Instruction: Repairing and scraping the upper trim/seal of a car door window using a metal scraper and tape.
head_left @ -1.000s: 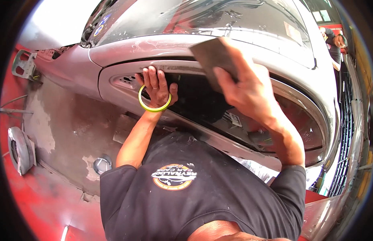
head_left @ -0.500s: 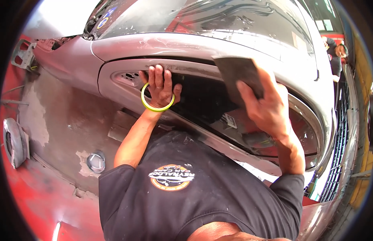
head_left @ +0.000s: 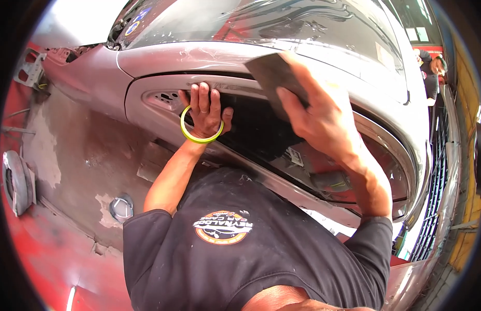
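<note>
My right hand [head_left: 323,114] grips a dark grey sheet of sandpaper [head_left: 274,78], thumb on one side, just above the upper window frame of the car door [head_left: 157,119]. My left hand [head_left: 203,111] lies flat with fingers stretched out against the top of that frame, near the front corner of the window opening. Around the left wrist hangs a yellow-green ring [head_left: 196,140], like a roll of masking tape. The grey, dull-coated roof edge [head_left: 199,54] of the car runs above both hands.
A windshield [head_left: 251,26] rises beyond the roof edge. On the floor at left are a round pale object [head_left: 121,208] and a grey wheel-like part [head_left: 16,184]. A person [head_left: 432,75] stands at the far right, near a blue slatted grille [head_left: 435,176].
My right hand has moved left and slightly up with the sandpaper, along the roof edge. My left hand stays in place on the door frame.
</note>
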A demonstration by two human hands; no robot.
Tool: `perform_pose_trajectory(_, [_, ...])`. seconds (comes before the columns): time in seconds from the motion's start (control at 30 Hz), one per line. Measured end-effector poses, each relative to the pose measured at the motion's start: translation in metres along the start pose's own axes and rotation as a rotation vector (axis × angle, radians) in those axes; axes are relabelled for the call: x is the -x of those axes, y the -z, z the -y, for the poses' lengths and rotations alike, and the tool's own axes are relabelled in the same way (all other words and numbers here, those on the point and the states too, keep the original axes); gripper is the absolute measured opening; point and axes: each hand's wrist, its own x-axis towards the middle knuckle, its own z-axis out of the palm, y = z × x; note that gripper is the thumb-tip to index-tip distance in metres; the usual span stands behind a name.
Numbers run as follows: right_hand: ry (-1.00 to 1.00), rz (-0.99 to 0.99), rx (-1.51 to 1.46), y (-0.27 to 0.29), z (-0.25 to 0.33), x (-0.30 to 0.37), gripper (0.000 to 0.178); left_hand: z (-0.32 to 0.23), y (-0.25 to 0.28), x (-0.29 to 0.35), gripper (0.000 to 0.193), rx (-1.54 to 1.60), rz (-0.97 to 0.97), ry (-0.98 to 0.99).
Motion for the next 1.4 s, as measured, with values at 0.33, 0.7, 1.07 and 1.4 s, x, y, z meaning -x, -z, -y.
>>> perform_pose_trajectory(0.33, [0.012,-0.018,0.018,-0.01,0.006,-0.004,0.046,-0.002,-0.005,0.0,0.064,0.044,-0.029,0.031])
perform_pose_trajectory(0.7, [0.063,0.08,0.068,-0.001,0.001,-0.008,0.046,-0.001,-0.002,0.002,0.065,0.058,-0.036,0.047])
perform_pose_trajectory(1.07, [-0.03,0.332,0.089,-0.018,0.019,-0.002,0.051,0.004,-0.005,0.006,0.064,-0.027,-0.03,0.036])
perform_pose_trajectory(1.4, [-0.478,0.061,0.069,0.04,0.006,0.042,0.053,-0.008,-0.002,0.007,0.082,0.0,-0.055,0.21])
